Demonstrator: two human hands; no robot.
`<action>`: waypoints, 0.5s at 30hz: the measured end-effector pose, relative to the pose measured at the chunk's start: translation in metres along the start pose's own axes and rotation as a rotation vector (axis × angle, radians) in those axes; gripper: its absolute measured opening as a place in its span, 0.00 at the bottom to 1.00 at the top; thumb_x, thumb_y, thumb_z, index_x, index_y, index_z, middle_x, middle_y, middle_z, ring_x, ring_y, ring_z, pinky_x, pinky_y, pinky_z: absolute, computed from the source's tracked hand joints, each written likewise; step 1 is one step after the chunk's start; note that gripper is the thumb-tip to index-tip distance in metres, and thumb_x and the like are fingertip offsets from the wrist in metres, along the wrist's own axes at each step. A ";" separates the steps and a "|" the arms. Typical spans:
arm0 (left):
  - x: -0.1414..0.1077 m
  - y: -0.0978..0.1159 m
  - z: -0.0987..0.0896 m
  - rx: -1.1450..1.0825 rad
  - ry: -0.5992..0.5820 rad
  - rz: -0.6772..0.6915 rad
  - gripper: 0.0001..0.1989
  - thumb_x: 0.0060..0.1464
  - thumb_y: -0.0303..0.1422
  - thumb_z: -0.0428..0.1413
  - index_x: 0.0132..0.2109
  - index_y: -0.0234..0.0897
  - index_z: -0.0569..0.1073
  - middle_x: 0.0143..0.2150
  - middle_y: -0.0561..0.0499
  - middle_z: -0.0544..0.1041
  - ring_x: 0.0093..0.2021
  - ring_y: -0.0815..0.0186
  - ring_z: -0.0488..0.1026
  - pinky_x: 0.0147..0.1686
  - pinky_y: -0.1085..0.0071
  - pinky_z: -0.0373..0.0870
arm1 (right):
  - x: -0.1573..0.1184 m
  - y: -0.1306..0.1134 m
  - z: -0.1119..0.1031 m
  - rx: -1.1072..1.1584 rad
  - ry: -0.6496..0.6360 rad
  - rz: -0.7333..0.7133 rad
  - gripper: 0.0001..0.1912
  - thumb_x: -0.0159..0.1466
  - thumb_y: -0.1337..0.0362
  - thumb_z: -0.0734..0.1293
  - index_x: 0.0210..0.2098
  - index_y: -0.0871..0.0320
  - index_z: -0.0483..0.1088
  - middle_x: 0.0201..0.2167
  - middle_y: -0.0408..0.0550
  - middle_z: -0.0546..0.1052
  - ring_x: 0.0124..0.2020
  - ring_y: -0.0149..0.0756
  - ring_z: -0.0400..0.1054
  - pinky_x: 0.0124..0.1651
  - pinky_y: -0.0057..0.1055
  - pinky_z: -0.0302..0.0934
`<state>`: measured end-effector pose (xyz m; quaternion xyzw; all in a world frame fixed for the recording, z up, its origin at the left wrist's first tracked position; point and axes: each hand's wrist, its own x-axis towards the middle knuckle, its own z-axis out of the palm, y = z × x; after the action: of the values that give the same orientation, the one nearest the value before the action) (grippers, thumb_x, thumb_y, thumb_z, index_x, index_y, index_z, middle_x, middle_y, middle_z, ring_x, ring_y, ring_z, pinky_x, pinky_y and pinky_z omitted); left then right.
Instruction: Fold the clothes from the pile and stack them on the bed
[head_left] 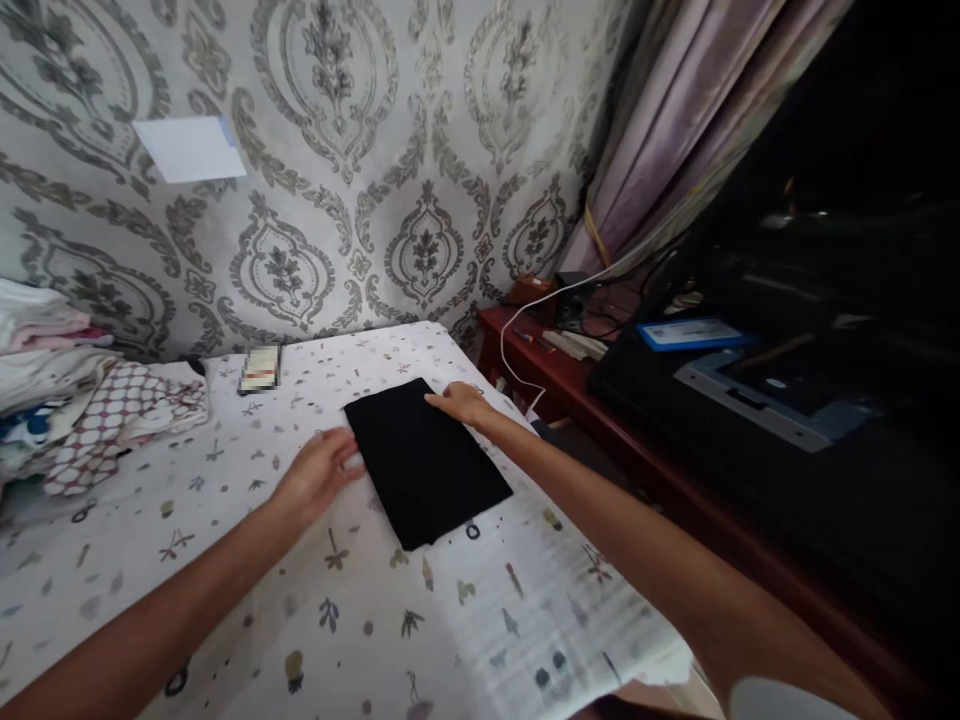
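The left hand [322, 470], loosely open, and right hand [459, 403], grip unclear, seem to straighten the black rectangular cloth [424, 465]. Next move probably needs gentle touch.

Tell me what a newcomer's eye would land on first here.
Probably the flat black rectangle, stark on the white printed sheet between the left hand and the right hand. Next, perhaps, the ornate wallpaper behind, then the heaped clothes at the picture's left edge.
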<state>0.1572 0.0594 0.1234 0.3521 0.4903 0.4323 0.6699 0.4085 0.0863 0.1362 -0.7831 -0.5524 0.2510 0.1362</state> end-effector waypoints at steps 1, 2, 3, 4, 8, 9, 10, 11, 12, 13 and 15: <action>-0.015 -0.002 0.003 -0.070 -0.035 -0.084 0.03 0.56 0.28 0.59 0.35 0.35 0.72 0.42 0.43 0.79 0.45 0.58 0.77 0.41 0.61 0.78 | 0.011 -0.003 0.000 0.009 -0.011 0.018 0.21 0.65 0.49 0.67 0.39 0.64 0.76 0.42 0.61 0.79 0.46 0.53 0.75 0.45 0.38 0.64; -0.029 -0.004 0.006 -0.102 -0.065 -0.156 0.02 0.56 0.27 0.59 0.35 0.34 0.73 0.41 0.42 0.79 0.42 0.59 0.77 0.39 0.62 0.79 | 0.019 -0.005 0.000 0.022 -0.018 0.032 0.20 0.63 0.49 0.69 0.35 0.63 0.76 0.38 0.59 0.80 0.44 0.53 0.75 0.43 0.37 0.64; -0.040 -0.006 0.011 -0.114 -0.087 -0.218 0.01 0.57 0.26 0.59 0.36 0.32 0.74 0.40 0.42 0.79 0.39 0.60 0.77 0.38 0.61 0.79 | 0.025 -0.007 0.001 0.040 -0.019 0.041 0.18 0.61 0.50 0.71 0.32 0.62 0.75 0.35 0.57 0.79 0.43 0.52 0.75 0.41 0.36 0.63; -0.048 -0.008 0.016 -0.116 -0.103 -0.275 0.02 0.57 0.26 0.58 0.37 0.31 0.75 0.39 0.41 0.79 0.37 0.60 0.77 0.37 0.60 0.80 | 0.029 -0.008 0.001 0.064 -0.018 0.047 0.17 0.59 0.52 0.73 0.29 0.61 0.73 0.32 0.55 0.78 0.42 0.51 0.74 0.40 0.35 0.63; -0.065 -0.023 0.033 -0.119 -0.151 -0.400 0.12 0.55 0.27 0.62 0.47 0.32 0.73 0.44 0.40 0.80 0.37 0.58 0.79 0.36 0.57 0.80 | 0.033 -0.010 0.004 0.241 -0.024 0.066 0.16 0.52 0.62 0.77 0.21 0.58 0.66 0.21 0.45 0.73 0.35 0.44 0.73 0.35 0.31 0.61; -0.067 -0.027 0.037 -0.121 -0.166 -0.409 0.16 0.54 0.27 0.63 0.50 0.34 0.72 0.47 0.39 0.80 0.39 0.56 0.79 0.36 0.56 0.81 | 0.032 -0.010 0.005 0.308 -0.031 0.072 0.16 0.52 0.64 0.77 0.20 0.57 0.65 0.19 0.43 0.71 0.32 0.41 0.73 0.34 0.30 0.61; -0.067 -0.032 0.041 -0.121 -0.172 -0.416 0.20 0.52 0.27 0.64 0.51 0.36 0.71 0.50 0.39 0.79 0.41 0.55 0.79 0.36 0.55 0.81 | 0.032 -0.010 0.006 0.382 -0.046 0.079 0.15 0.52 0.66 0.76 0.21 0.57 0.65 0.18 0.42 0.70 0.30 0.39 0.72 0.32 0.29 0.62; -0.067 -0.036 0.043 -0.118 -0.164 -0.421 0.22 0.50 0.26 0.65 0.52 0.37 0.71 0.51 0.40 0.79 0.43 0.54 0.79 0.37 0.55 0.81 | 0.031 -0.011 0.007 0.464 -0.067 0.087 0.14 0.53 0.68 0.75 0.21 0.57 0.65 0.17 0.41 0.70 0.28 0.37 0.71 0.31 0.28 0.62; -0.067 -0.038 0.045 -0.112 -0.145 -0.423 0.22 0.48 0.24 0.65 0.50 0.38 0.71 0.52 0.40 0.78 0.44 0.54 0.79 0.37 0.55 0.81 | 0.030 -0.011 0.007 0.549 -0.097 0.096 0.13 0.53 0.70 0.75 0.22 0.58 0.65 0.17 0.41 0.70 0.26 0.36 0.70 0.30 0.28 0.63; -0.067 -0.039 0.045 -0.104 -0.117 -0.419 0.22 0.46 0.22 0.64 0.48 0.38 0.71 0.51 0.41 0.79 0.44 0.54 0.79 0.36 0.56 0.81 | 0.029 -0.012 0.006 0.634 -0.132 0.105 0.11 0.53 0.71 0.74 0.23 0.58 0.66 0.17 0.41 0.71 0.25 0.35 0.70 0.30 0.28 0.65; -0.065 -0.032 0.040 -0.080 -0.074 -0.404 0.20 0.43 0.19 0.63 0.44 0.39 0.72 0.46 0.43 0.80 0.43 0.55 0.78 0.34 0.59 0.81 | 0.026 -0.012 0.002 0.797 -0.192 0.122 0.08 0.54 0.72 0.72 0.24 0.60 0.68 0.19 0.44 0.74 0.24 0.35 0.71 0.30 0.29 0.68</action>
<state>0.1940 -0.0149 0.1286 0.2355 0.5084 0.2952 0.7739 0.4043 0.1143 0.1341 -0.6735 -0.3746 0.5247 0.3617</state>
